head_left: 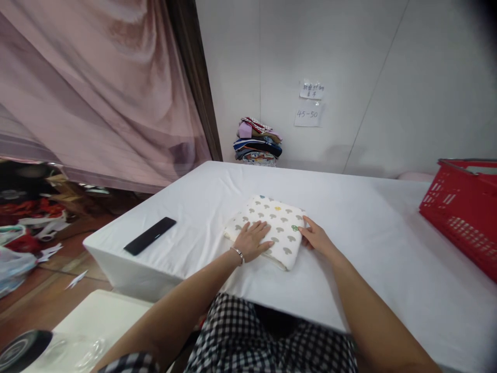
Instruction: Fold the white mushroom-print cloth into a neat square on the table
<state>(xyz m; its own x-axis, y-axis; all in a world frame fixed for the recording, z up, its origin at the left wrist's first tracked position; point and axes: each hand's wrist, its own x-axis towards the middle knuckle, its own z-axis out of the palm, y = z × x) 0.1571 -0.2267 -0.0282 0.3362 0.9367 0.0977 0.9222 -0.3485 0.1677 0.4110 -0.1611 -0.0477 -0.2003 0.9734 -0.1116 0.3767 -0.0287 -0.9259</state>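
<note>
A folded cream cloth [276,220] printed with small grey, yellow and green shapes lies on the white table [349,217], near its front edge. My left hand [251,239], with a bracelet at the wrist, rests flat on the cloth's near left part, fingers stretched out. My right hand [315,237] touches the cloth's right edge, its fingers extended against the side of the fold. Neither hand grips anything.
A black flat bar-shaped object [150,235] lies on the table's left part. A red plastic basket [462,215] stands at the right edge. A stack of folded clothes [257,141] sits by the far wall. A pink curtain [97,88] hangs left, with clutter on the floor below.
</note>
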